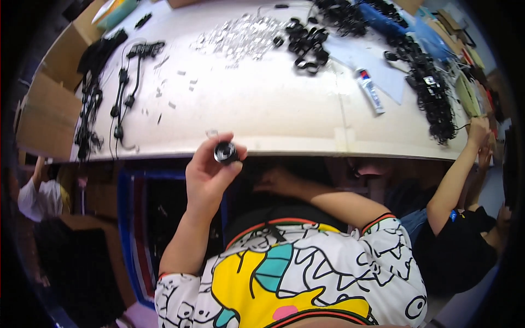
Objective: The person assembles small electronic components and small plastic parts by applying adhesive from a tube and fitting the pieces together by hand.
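Note:
My left hand (203, 174) is closed around a small black round part (225, 152) at the table's near edge. The part's end faces up and shows a shiny ring with a dark centre. Thumb and fingers grip its sides, hiding most of its length. A thin light loop (212, 132) shows just beyond the fingers; whether it joins the part I cannot tell. Below the table edge, in the shade by my lap, is my right hand (278, 181). Its fingers point left and down, too dark to make out their grip.
On the white table (262, 109) lie a heap of small silvery pieces (240, 38), black ring-shaped parts (309, 46), a glue-like tube (370, 92) and bundled black cables (432, 93). More cables (123, 95) lie left. A blue-rimmed bin (128, 235) stands below. Another person's arm (456, 169) reaches in from the right.

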Motion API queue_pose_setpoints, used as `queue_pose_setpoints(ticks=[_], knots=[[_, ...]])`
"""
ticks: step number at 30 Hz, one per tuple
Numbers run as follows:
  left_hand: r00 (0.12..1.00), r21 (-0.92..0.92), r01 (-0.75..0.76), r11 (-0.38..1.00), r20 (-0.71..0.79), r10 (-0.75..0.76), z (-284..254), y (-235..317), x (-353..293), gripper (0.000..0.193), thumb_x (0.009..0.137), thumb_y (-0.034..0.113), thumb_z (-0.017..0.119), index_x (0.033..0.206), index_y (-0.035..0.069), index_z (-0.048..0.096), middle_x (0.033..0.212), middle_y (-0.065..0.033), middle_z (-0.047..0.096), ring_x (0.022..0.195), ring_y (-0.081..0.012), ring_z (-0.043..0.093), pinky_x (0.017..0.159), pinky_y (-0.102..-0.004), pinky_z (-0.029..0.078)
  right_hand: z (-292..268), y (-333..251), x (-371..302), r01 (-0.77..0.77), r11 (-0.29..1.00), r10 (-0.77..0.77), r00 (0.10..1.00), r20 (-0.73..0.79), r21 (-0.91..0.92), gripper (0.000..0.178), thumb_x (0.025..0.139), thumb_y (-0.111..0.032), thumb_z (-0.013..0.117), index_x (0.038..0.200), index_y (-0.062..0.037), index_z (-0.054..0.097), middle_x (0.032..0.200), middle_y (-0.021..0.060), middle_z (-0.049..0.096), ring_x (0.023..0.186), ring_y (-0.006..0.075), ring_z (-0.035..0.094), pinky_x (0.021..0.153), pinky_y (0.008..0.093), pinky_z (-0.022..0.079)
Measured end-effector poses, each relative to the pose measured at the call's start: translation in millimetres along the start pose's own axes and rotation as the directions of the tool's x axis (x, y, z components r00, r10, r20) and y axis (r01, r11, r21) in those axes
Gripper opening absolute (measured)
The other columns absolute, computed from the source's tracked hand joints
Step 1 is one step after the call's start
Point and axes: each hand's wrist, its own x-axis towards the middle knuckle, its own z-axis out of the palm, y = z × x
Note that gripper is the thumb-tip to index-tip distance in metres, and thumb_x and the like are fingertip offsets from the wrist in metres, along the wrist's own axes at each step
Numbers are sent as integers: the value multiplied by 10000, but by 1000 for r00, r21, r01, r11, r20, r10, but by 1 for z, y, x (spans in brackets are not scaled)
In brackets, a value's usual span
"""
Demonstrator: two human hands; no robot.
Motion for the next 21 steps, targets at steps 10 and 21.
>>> queue_pose_setpoints(ticks=[10, 21], knots=[[993, 137, 79, 987, 80, -90, 11, 11, 4, 437, 675, -45, 681, 1078, 14, 525, 882, -18, 564, 809, -61, 521, 709, -187, 449, -8, -4, -11, -310, 950, 299, 939, 170, 43, 253, 836, -300, 519, 883, -82, 639, 741, 69, 626, 681, 152, 570, 661, 308, 457], [933, 207, 83, 975, 328, -150, 8, 16, 5, 356, 721, -57, 610, 1060, 2, 516, 921, -56, 554, 828, -69, 526, 713, -183, 462, -2, 33, -9, -180, 984, 175, 963, 206, 5, 255, 861, -264, 462, 949, -78, 612, 834, 89, 617, 741, 185, 568, 717, 323, 448]])
